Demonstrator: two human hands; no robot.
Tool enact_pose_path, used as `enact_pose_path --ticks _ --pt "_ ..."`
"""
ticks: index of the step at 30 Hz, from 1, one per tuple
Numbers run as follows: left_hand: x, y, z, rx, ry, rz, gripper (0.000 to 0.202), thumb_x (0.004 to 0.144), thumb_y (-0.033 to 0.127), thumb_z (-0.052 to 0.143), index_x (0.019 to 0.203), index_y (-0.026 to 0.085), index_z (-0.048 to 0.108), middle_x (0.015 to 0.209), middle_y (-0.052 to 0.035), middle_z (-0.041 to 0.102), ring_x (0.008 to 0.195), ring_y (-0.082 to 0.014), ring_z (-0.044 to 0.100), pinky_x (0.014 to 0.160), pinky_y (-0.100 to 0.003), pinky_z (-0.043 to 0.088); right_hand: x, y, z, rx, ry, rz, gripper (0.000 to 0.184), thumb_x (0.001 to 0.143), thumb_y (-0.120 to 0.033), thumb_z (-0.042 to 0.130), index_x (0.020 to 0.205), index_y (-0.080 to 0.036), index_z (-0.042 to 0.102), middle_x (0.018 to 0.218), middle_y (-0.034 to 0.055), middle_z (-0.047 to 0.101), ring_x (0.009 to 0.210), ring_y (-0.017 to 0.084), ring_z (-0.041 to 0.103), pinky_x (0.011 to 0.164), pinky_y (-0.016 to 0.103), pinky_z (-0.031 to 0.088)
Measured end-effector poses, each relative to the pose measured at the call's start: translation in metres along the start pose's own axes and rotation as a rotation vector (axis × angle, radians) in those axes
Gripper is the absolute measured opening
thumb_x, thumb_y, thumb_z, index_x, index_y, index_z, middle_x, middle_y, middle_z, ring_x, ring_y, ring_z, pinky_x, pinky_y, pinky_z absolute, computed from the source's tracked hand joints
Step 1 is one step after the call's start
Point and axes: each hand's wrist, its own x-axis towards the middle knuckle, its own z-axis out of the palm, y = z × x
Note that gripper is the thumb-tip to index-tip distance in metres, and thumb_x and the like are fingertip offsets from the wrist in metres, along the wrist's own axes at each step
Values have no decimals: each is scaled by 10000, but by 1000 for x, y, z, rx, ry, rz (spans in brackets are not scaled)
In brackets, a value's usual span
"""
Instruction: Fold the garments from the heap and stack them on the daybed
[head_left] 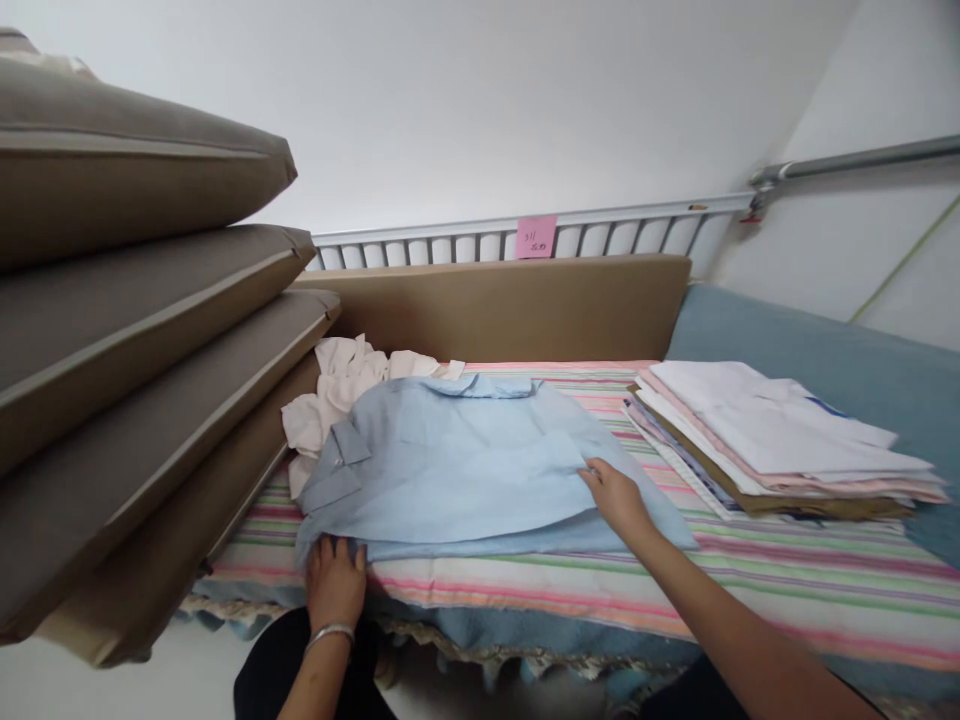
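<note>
While our right hand [613, 495] pinches the light-blue collared shirt [472, 460] between thumb and fingers, our left hand [336, 582] touches its near edge, fingers slightly apart; it lies on our striped bedsheet [765, 585].

1) Light-blue flat cloth shirt [465, 470]: beyond the left hand [335, 582], under the right hand [616, 497]
2) White-topped folded cloth stack [780, 420]: right of the right hand
3) Brown slab-shaped padded cushions [157, 430]: left of the left hand
</note>
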Motion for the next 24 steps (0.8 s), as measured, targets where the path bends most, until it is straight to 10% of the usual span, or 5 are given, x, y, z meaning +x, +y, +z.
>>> enact_pose_path --ticks 9,17,20,24 --pt "0 -8 7 58 -34 -34 438 837 372 377 1055 33 550 1107 -185 560 1083 -295 497 929 -385 386 -9 16 16 -155 -142 89 245 863 -263 399 962 -171 603 858 77 687 808 196 621 659 249 375" --pt "-3 -12 -34 -139 82 -74 316 852 285 364 1008 106 573 1073 -134 601 1036 -249 537 923 -368 401 -10 21 18 -227 -79 43 399 851 -250 412 1198 -83 516 1114 174 614 1014 257 579 838 340 432" --pt "5 7 -50 -245 194 74 352 878 284 330 1062 105 572 1211 -138 551 1180 -235 450 1017 -377 340 -19 -1 26 -234 11 -209 429 872 -301 394 1243 -114 500 1303 164 494 1201 261 451 970 378 371" --pt "21 50 -44 -250 -54 240 430 894 345 320 1253 177 488 1372 -99 441 1305 -272 312 1037 -484 303 -31 -24 49 -280 -74 -286 448 877 -392 397 1279 -217 491 1423 101 365 1330 267 275 1044 452 270"
